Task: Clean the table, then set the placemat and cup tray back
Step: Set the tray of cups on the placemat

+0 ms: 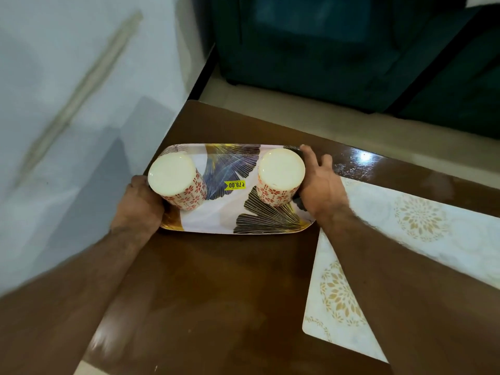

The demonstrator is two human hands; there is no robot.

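Note:
A patterned oblong tray (216,212) with leaf prints and a yellow price sticker sits over the far left part of the brown table (216,293). Two upside-down cups with red flower patterns stand on it, the left cup (176,182) and the right cup (280,177). My left hand (139,207) grips the tray's left end. My right hand (319,185) holds the tray's right end, fingers spread along the rim. Whether the tray rests on the table or hovers just above it I cannot tell. A white placemat (405,231) with gold floral medallions lies to the right, partly under my right forearm.
A pale wall (67,104) runs along the table's left side. Dark teal furniture (351,50) stands beyond the table's far edge across a strip of light floor. Glare and faint smears show on the table top near the far right (362,158).

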